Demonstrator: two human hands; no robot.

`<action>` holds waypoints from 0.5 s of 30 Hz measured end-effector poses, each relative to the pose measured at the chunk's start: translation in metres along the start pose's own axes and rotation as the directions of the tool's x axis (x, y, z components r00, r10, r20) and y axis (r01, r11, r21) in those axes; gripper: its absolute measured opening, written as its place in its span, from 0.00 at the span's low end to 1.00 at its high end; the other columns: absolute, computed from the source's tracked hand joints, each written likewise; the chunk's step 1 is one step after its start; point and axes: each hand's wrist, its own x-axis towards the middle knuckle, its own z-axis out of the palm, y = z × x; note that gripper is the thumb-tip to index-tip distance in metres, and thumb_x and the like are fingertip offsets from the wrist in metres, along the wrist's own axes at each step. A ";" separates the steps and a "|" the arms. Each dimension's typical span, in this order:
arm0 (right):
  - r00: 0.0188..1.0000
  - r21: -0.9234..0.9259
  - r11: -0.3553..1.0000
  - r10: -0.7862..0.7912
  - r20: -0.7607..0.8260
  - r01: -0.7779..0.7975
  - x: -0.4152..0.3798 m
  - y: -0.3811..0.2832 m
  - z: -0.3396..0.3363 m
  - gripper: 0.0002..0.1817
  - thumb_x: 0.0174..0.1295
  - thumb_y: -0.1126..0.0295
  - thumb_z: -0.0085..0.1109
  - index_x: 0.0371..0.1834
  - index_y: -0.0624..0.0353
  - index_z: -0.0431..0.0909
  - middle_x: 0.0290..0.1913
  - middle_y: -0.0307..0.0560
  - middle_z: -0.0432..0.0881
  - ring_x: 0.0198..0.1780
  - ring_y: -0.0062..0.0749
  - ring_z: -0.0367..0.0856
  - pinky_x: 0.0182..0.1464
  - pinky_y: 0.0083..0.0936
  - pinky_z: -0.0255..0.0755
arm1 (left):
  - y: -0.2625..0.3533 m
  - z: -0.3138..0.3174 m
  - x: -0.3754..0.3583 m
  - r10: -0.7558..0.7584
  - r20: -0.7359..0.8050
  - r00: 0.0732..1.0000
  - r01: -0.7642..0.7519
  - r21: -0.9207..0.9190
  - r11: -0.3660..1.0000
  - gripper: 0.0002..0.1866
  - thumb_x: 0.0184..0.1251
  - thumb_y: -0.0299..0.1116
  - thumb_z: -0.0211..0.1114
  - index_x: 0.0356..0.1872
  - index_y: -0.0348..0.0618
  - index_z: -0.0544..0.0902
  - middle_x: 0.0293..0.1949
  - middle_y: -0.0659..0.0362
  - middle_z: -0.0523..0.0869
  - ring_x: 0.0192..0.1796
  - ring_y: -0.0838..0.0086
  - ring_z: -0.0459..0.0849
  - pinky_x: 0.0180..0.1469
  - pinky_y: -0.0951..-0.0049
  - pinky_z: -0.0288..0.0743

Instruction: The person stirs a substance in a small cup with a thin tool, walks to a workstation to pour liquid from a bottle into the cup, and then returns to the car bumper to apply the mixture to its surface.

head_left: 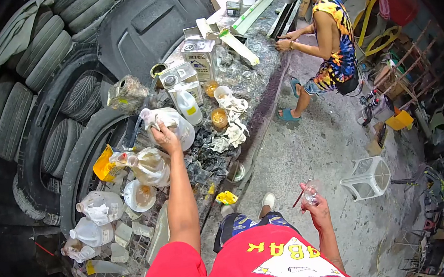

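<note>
My left hand [166, 138] reaches over the cluttered bench, its fingers closed on the upper part of a large translucent plastic jug [181, 128]. A white bottle with a yellow label [189, 108] stands just beyond that jug, and a dirty jug [151, 167] is on the near side. Out over the floor, my right hand [318, 210] grips a small clear plastic cup [311, 191]. A thin reddish-brown stick [297, 196] sticks out beside the cup in the same hand. The cup's contents are hard to make out.
Metal cans [199, 59], cups of amber stuff [219, 118] and crumpled rags [234, 131] crowd the bench. Another person [325, 33] bends over its far end. A white plastic stool [366, 178] stands on the floor at right. Stacked tyres [44, 46] fill the left.
</note>
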 end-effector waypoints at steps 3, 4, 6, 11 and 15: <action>0.999 -0.025 1.000 0.011 0.039 -0.010 0.008 -0.004 -0.005 0.29 0.64 0.73 0.66 0.71 0.62 0.74 0.36 0.36 0.79 0.33 0.19 0.75 0.36 0.21 0.72 | 0.024 -0.013 -0.006 0.009 0.005 1.000 -0.009 -0.027 1.000 0.25 0.78 0.48 0.57 0.46 0.29 0.79 0.43 0.39 0.84 0.45 0.46 0.81 0.51 0.56 0.73; 0.998 -0.028 1.000 0.014 0.069 -0.012 0.011 -0.005 -0.005 0.29 0.64 0.74 0.65 0.70 0.60 0.75 0.37 0.36 0.79 0.34 0.20 0.75 0.36 0.21 0.73 | 0.035 -0.021 -0.007 0.005 0.028 1.000 -0.004 -0.054 0.999 0.25 0.78 0.49 0.57 0.46 0.29 0.79 0.42 0.40 0.85 0.44 0.47 0.82 0.51 0.57 0.73; 0.995 -0.040 0.999 0.003 0.099 0.001 0.021 -0.004 -0.005 0.28 0.64 0.74 0.66 0.69 0.59 0.76 0.39 0.36 0.80 0.34 0.20 0.75 0.37 0.21 0.73 | 0.057 -0.032 -0.002 0.032 0.032 0.999 -0.032 0.005 0.999 0.26 0.78 0.51 0.58 0.45 0.30 0.79 0.39 0.42 0.85 0.42 0.49 0.82 0.50 0.58 0.73; 0.989 -0.169 0.984 -0.022 0.147 0.047 0.050 -0.012 -0.013 0.26 0.63 0.72 0.69 0.66 0.57 0.80 0.45 0.36 0.80 0.33 0.19 0.75 0.37 0.21 0.74 | 0.154 -0.071 0.015 0.086 0.215 0.973 -0.067 -0.098 0.993 0.23 0.78 0.51 0.60 0.43 0.36 0.82 0.36 0.56 0.86 0.34 0.72 0.82 0.39 0.69 0.75; 0.977 -0.147 0.984 -0.070 0.200 0.101 0.071 -0.030 0.001 0.26 0.61 0.71 0.71 0.64 0.59 0.81 0.53 0.40 0.82 0.37 0.21 0.80 0.37 0.20 0.75 | 0.225 -0.106 0.025 0.113 0.291 0.950 -0.041 -0.243 0.969 0.18 0.79 0.46 0.60 0.43 0.39 0.82 0.34 0.64 0.84 0.30 0.83 0.78 0.30 0.80 0.70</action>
